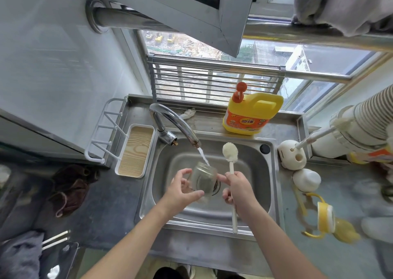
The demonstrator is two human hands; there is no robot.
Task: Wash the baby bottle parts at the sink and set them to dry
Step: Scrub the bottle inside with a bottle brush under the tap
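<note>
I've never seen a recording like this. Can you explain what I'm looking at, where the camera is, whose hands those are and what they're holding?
There is no machine: one wide-angle camera sits on a person's head and looks down at their two bare hands over a steel sink. The left hand holds a clear bottle under water running from the faucet. The right hand grips a white bottle brush by its handle, bristles up, outside the bottle. Behind the sink stands a yellow detergent jug. On the counter to the right lie a yellow handled collar and white rounded pieces; a wood-patterned tray sits to the left.
</note>
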